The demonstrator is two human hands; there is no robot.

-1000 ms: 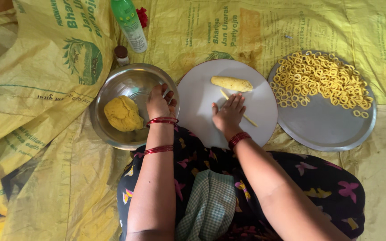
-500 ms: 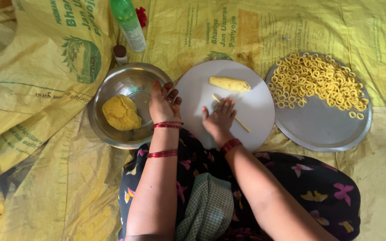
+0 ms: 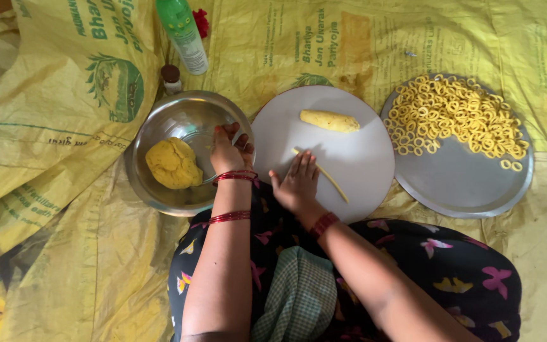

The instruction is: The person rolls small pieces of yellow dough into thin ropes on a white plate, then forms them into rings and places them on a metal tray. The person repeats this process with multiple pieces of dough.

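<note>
My left hand [image 3: 229, 149] rests on the rim of a steel bowl [image 3: 159, 190], fingers curled, beside a yellow dough ball [image 3: 172, 163] inside it. My right hand [image 3: 297, 183] lies flat, palm down, on a round white board [image 3: 356, 171], pressing on a thin yellow dough strand [image 3: 333, 182] that sticks out to the right of the fingers. A thicker dough log [image 3: 329, 120] lies near the board's far side. To the right, a steel plate [image 3: 463, 183] holds several small dough rings [image 3: 454, 114].
Yellow printed sacks [image 3: 52, 158] cover the floor. A green and white bottle [image 3: 183, 35] and a small brown-capped bottle [image 3: 171, 78] stand behind the bowl. My lap in dark patterned cloth [image 3: 413, 266] fills the near edge.
My right hand has slid back toward me along the board over the dough strand. My left hand has shifted slightly on the bowl's rim.
</note>
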